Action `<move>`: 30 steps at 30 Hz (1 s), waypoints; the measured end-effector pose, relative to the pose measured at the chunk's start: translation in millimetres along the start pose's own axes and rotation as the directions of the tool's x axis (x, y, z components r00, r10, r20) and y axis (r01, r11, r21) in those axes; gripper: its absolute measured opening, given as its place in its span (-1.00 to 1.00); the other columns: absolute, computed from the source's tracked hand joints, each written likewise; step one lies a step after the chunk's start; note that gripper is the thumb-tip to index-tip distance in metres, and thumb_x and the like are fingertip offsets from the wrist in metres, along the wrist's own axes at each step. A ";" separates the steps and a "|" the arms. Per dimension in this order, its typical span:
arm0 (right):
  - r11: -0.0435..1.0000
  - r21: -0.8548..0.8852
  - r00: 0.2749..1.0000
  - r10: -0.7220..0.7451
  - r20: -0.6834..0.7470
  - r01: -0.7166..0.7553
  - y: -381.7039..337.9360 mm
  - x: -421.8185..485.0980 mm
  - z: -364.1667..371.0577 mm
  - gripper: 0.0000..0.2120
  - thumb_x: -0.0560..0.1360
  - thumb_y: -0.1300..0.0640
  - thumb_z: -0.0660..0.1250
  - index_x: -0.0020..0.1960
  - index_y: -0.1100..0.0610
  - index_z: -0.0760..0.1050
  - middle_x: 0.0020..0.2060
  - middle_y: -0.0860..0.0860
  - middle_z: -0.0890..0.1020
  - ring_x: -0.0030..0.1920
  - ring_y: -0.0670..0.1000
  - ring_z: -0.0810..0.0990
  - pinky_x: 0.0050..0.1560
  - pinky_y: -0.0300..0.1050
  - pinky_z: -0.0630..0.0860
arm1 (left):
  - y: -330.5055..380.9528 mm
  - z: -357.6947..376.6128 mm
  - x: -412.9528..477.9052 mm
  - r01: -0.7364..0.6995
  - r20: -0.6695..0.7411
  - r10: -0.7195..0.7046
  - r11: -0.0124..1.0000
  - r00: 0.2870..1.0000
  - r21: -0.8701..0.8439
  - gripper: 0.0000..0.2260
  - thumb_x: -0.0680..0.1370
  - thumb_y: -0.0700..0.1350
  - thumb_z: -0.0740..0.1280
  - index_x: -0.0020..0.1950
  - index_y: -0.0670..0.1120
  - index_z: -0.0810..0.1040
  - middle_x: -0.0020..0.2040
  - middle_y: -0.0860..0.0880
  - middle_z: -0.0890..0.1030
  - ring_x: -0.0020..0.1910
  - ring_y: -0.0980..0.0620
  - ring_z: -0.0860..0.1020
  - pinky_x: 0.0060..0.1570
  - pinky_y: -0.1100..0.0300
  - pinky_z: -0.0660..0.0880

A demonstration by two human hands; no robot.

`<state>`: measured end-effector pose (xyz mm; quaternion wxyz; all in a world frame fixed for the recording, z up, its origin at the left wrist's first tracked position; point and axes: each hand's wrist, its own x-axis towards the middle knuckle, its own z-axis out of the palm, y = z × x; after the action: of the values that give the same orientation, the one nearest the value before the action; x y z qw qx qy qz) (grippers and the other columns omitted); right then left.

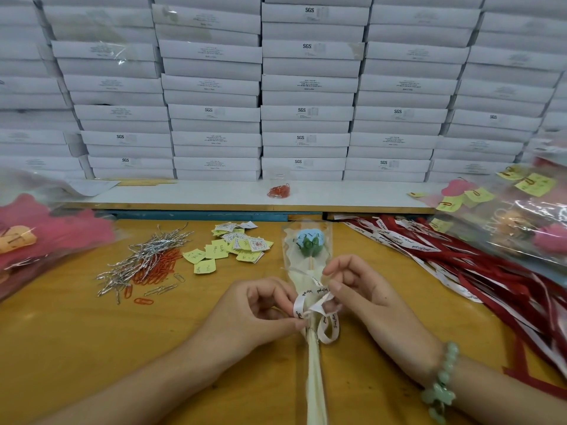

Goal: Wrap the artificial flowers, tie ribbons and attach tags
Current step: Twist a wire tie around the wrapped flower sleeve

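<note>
Now, the wrapped flower [313,363] lies lengthwise away from you, bloom at the far end. Your left hand [260,311] pinches one white ribbon [329,328] loop, your right hand [362,289] pinches the other end, w/ the knot btwn them. Yellow tags [236,246] lie beyond, nearer your left.

I'm seeing the wooden table [76,332] gleaming smooth and lacquered. At twelve o'clock, white cardboard boxes [214,111] are looking matt. At six o'clock, the ribbon [330,331] is showing a satin cloth sheen against the glossy clear plastic sleeve [290,240]. At eight o'clock, silvery metallic twist ties [135,265] are glinting beside matt yellow paper tags [214,250].
</note>
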<state>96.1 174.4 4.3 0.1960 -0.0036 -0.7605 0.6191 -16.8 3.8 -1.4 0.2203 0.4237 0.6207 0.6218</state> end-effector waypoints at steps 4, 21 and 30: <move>0.960 -0.245 0.989 -0.144 -0.013 0.136 -4.8 -1.0 -6.1 -0.94 0.57 0.19 0.29 0.01 0.05 0.49 -0.34 -0.01 0.46 -0.38 -0.07 0.40 -0.32 -0.22 0.38 | -0.7 -0.5 -0.1 0.003 -0.009 -0.003 1.000 1.000 -0.007 -0.86 0.19 -0.07 0.58 -0.35 -0.03 0.65 -0.15 0.00 0.67 -0.17 0.06 0.61 -0.16 0.28 0.53; 0.343 -0.933 0.973 -0.226 0.035 0.113 3.6 4.9 -22.5 -0.81 0.50 -0.08 0.27 -0.27 -0.09 0.43 -0.59 -0.17 0.34 -0.48 -0.13 0.43 -0.40 -0.34 0.11 | 12.4 -14.1 -2.8 0.013 -0.065 -0.038 0.939 0.997 -0.343 -0.67 0.35 -0.13 0.55 0.07 -0.02 0.57 -0.17 -0.22 0.63 -0.18 -0.07 0.63 -0.18 0.27 0.55; 0.366 -0.920 0.984 -0.152 0.089 0.140 5.8 5.9 -23.1 -0.77 0.47 0.06 0.31 -0.07 -0.21 0.30 -0.51 -0.12 0.44 -0.37 -0.06 0.49 -0.34 -0.33 0.31 | 16.6 -38.1 -2.0 -0.024 -0.565 0.255 0.923 0.785 0.383 -0.48 0.47 -0.39 0.37 0.05 0.28 0.48 0.00 0.06 0.53 -0.35 0.11 0.47 -0.29 0.37 0.49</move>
<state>96.2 198.9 4.2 0.2188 -0.0482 -0.9720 0.0716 -42.1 -22.4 19.0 -0.1172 0.2808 0.7263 0.6164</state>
